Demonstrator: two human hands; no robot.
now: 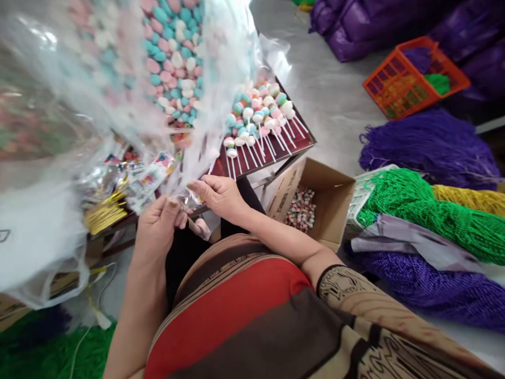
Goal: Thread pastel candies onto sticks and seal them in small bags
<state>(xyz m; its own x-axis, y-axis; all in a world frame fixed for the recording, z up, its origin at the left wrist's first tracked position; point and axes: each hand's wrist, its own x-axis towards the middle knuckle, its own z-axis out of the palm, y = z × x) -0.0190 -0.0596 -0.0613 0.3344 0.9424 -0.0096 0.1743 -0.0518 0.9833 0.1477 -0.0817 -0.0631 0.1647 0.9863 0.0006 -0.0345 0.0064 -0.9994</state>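
My left hand (158, 223) is closed, thumb and fingers pinching one edge of a small clear plastic wrapper (192, 199). On its other side my right hand (223, 199) pinches the same wrapper, whose contents I cannot make out. Just beyond my hands is a large clear bag (213, 95) full of pink, blue and white candies (173, 63). Left of them lie printed clear wrappers (148, 181) and a bundle of gold twist ties (105, 208). Candy lollipops (258, 116) on white sticks lie on the dark red table (252, 164), sticks towards me.
Below the table's right side stands an open cardboard box (329, 202) holding many small wrapped pieces. Green bead strands (426, 210), purple strands (430, 147) and an orange basket (410, 79) occupy the floor at right. A white plastic bag (39, 237) hangs at left.
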